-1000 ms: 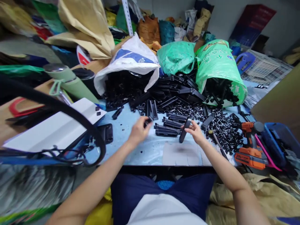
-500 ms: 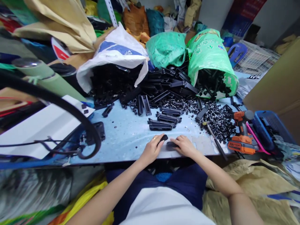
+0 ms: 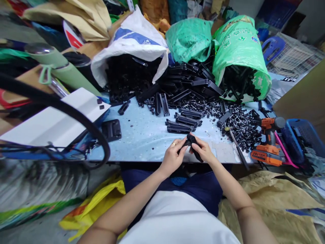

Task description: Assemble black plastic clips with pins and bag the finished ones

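Observation:
Close to the table's front edge, my left hand (image 3: 174, 153) is closed on a black plastic part (image 3: 183, 146), mostly covered by the fingers. Against it, my right hand (image 3: 202, 149) grips a long black plastic bar (image 3: 197, 156) that slants down toward me. The two pieces meet between my fingertips; whether they are joined I cannot tell. Just beyond my hands lies a row of long black hinged pieces (image 3: 180, 127) on the blue tabletop (image 3: 142, 135).
A hammer (image 3: 237, 149) and an orange cordless drill (image 3: 269, 145) lie right, beside a heap of screws (image 3: 238, 125). Behind, a white sack (image 3: 139, 34) and a green sack (image 3: 238, 44) spill black parts. A black cable (image 3: 76, 117) arcs across the left.
The long bar has been lifted off the table by my right hand and brought against the part in my left hand. The camera view has shifted slightly.

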`<state>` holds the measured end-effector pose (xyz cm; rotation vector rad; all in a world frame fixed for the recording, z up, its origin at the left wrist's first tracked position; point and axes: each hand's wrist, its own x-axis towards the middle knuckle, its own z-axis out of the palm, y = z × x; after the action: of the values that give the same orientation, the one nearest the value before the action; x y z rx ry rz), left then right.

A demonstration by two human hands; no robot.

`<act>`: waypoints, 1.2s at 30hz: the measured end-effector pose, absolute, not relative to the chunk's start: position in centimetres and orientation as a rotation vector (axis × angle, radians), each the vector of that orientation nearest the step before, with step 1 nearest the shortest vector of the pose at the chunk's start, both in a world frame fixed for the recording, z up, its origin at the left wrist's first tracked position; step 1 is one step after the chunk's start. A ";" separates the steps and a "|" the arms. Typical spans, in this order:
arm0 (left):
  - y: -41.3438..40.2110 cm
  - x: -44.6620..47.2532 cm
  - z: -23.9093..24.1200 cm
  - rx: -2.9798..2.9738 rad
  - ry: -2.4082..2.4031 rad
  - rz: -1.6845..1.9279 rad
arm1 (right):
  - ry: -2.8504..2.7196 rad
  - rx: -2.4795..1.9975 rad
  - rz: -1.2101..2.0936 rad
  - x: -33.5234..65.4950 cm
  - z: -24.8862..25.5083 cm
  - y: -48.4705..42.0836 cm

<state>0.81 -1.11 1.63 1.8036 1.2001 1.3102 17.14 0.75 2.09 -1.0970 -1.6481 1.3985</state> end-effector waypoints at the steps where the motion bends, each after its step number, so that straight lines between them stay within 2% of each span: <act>1: -1.1 0.6 1.8 1.832 1.187 1.299 | -1.741 -1.064 1.307 17.6 2.1 1.0; 6: -1.6 0.8 2.3 1.923 1.196 1.398 | -2.113 -0.931 0.850 18.2 2.8 1.4; 12: -1.0 2.1 2.3 1.823 1.337 1.678 | -1.903 -1.012 0.761 15.4 1.5 0.0; 15: -0.3 1.8 0.9 1.850 1.272 1.553 | -1.898 -1.123 0.831 15.0 0.2 -0.3; 18: -0.5 1.9 -1.1 1.748 1.421 1.430 | -2.065 -1.239 0.850 16.7 -0.1 1.1; 22: -1.2 2.0 -2.4 1.956 1.658 1.200 | -2.095 -1.632 0.502 22.8 1.9 6.5; 25: -0.3 1.6 -1.8 2.416 1.407 0.832 | -1.902 -1.967 0.174 27.9 3.8 11.6; 29: 1.7 0.8 -1.1 2.681 1.062 0.509 | -1.768 -2.245 0.064 32.3 4.8 16.4; 32: 1.9 0.2 -1.6 2.714 1.121 0.507 | -1.636 -2.352 0.050 34.0 4.9 18.2; 36: -0.2 -1.2 -3.2 2.665 1.394 0.786 | -1.372 -2.379 -0.078 36.3 6.3 20.1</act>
<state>-1.22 -0.16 -3.16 2.6652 1.3942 0.7864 36.26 20.11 6.30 -2.3786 -1.3717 -0.0785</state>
